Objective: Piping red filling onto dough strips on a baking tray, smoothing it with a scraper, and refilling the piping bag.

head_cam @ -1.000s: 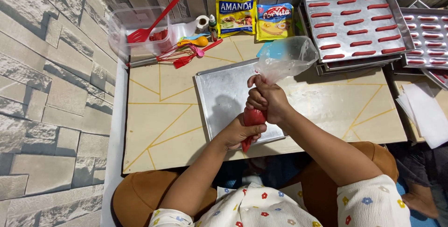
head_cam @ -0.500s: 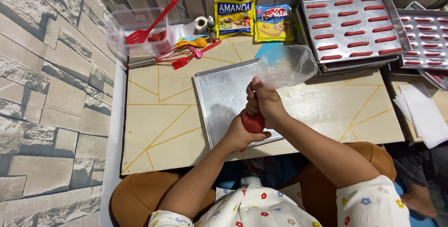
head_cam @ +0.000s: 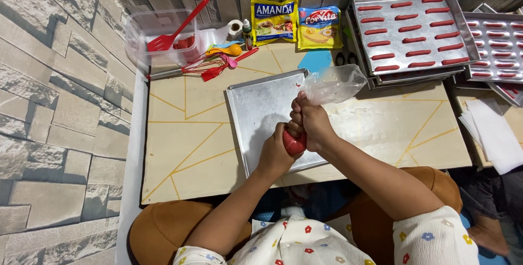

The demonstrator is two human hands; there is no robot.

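Red paste fills the tip end of a clear piping bag (head_cam: 305,120), and both hands are closed on it. The right hand (head_cam: 311,125) clamps the twisted neck from above, fingers wrapped tight, while the left hand (head_cam: 277,153) cups the bulging red tip (head_cam: 294,143) from below and the side. The empty upper part of the bag balloons up and away toward the far side, slack and see-through.

Compared with a second ago, the hands have drawn a little toward the body and the red bulb sits lower in the grip, near the front edge of the metal baking tray (head_cam: 261,118); the squeeze looks firmer, and the tray surface under them is bare apart from a few red specks near its far edge.

That tray lies on the cream desk (head_cam: 180,150) with gold lines. Beyond it, well apart to the right, a stack of trays (head_cam: 414,33) carries rows of short red piped strips. At the far left stand a clear tub (head_cam: 147,36) with a red spatula (head_cam: 177,29), some bright utensils (head_cam: 218,61) and two yellow packets (head_cam: 297,22).
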